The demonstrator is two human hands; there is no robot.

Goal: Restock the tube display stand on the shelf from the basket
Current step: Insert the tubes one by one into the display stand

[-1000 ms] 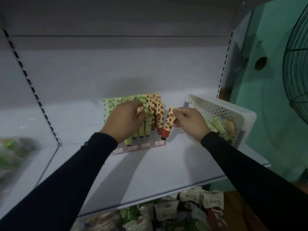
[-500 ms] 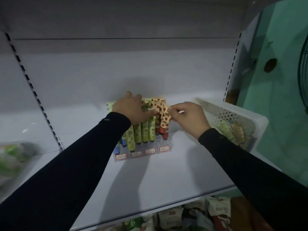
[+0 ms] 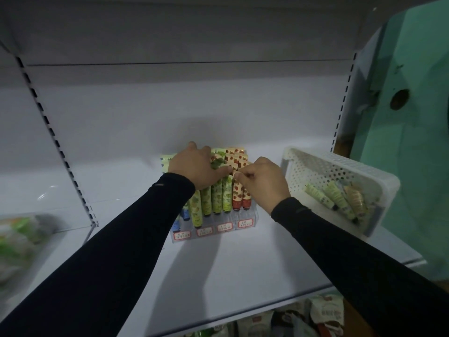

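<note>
Strawberry tube (image 3: 239, 190) is now down in the display stand (image 3: 213, 233) on the shelf (image 3: 243, 268), right column; right hand (image 3: 263, 183) still pinches its top, left hand (image 3: 198, 167) spread flat on green tubes (image 3: 217, 198). Basket (image 3: 379, 188) holds more.

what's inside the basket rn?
In the basket: a few tubes lying loose at its near right end, pale green striped ones and an orange striped one. The near wall covers their lower ends, so more may be hidden.

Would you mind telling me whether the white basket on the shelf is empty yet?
Not empty: several tubes lie inside the white basket at its near end.
</note>
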